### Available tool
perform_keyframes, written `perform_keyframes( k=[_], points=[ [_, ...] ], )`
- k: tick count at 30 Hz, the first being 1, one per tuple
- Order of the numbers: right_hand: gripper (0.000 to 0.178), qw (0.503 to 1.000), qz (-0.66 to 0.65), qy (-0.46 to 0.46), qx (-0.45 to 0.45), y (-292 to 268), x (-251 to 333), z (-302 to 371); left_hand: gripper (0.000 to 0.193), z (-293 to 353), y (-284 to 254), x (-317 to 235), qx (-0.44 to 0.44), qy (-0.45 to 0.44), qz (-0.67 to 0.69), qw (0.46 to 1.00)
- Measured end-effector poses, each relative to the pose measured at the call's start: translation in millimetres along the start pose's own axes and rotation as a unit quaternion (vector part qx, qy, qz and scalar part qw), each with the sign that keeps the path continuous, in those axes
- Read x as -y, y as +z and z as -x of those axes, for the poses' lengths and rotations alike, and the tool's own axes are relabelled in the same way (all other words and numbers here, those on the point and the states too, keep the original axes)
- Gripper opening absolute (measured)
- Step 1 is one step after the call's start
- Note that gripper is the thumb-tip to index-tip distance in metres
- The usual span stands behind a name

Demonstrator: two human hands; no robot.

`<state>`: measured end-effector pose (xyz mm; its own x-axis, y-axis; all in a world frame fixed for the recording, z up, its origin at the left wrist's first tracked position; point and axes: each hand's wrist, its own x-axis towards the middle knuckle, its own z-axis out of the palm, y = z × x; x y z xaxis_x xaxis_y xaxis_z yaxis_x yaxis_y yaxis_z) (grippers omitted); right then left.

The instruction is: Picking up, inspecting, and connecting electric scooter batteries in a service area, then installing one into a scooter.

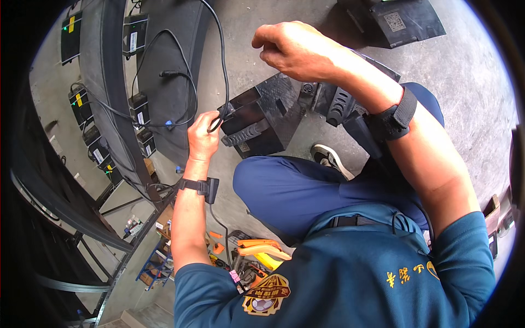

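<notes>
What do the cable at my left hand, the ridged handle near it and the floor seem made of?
Cable: sheath probably rubber or soft plastic, smooth black, curving freely. Ridged handle: likely moulded plastic, dark satin, with even ribs. Floor: apparently concrete, dull grey, mottled.

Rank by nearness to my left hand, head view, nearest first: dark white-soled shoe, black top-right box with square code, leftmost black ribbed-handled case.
1. Leftmost black ribbed-handled case: just right of your left hand.
2. Dark white-soled shoe: farther right, slightly lower.
3. Black box with square code: far upper right.
</notes>
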<state>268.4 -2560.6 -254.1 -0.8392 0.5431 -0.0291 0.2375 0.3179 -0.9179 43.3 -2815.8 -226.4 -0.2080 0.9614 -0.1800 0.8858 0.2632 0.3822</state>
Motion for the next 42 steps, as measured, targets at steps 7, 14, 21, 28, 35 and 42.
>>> perform_keyframes(
  k=[7, 14, 21, 28, 35, 42],
  points=[
    [0.026, 1.000, 0.001, 0.007, 0.005, 0.2, 1.0, 0.2, 0.018, 5.7, 8.2, -5.9, -0.040, -0.096, 0.026, 0.994],
    [0.025, 1.000, 0.007, 0.005, 0.006, 2.0, -0.2, 0.5, 0.019, 5.9, 13.6, -14.0, -0.068, -0.190, 0.055, 0.978],
    [0.025, 1.000, 0.004, 0.005, 0.008, 1.4, 1.9, 0.3, 0.021, 8.0, 19.6, -8.3, -0.081, -0.238, 0.062, 0.966],
    [0.025, 1.000, 0.006, -0.001, 0.005, 2.6, -0.4, 2.3, 0.018, 0.5, 28.4, -25.8, -0.129, -0.366, 0.147, 0.910],
    [0.025, 1.000, -0.001, -0.003, 0.010, 1.3, -3.1, 3.4, 0.014, -4.6, 33.6, -21.6, -0.120, -0.434, 0.206, 0.869],
    [0.023, 0.999, -0.013, -0.036, -0.013, -3.1, 0.7, -2.6, 0.016, -7.3, 29.3, -10.0, -0.116, -0.357, 0.183, 0.908]
  ],
)
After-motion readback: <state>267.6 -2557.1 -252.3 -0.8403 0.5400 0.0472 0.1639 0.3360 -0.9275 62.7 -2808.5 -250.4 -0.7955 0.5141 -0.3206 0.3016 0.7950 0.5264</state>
